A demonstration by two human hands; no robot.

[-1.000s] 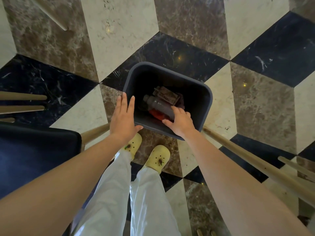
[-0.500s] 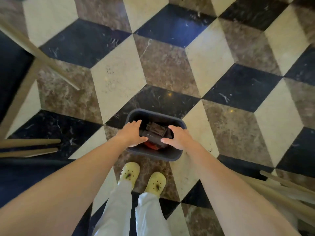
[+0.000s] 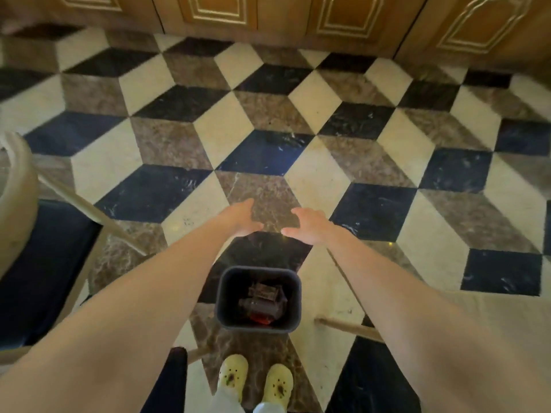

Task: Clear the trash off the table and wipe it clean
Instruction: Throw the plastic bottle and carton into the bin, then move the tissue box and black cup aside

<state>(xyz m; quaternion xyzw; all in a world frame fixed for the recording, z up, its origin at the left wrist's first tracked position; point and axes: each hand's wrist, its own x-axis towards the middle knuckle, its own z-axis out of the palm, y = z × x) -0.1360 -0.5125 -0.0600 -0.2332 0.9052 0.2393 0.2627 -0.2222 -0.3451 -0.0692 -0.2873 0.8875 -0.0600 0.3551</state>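
Now the trash bin (image 3: 258, 299) is being left standing upright on the floor (image 3: 316, 102), just ahead of the yellow clogs (image 3: 255, 380), with dark trash (image 3: 262, 299) and something red lying inside. It is judged light and stiff (plastic, probably), best taken by opposite rim edges. Both hands are being held out above and beyond it: left hand (image 3: 241, 219) and right hand (image 3: 310, 223), fingers loosely spread, nothing being gripped or touched.
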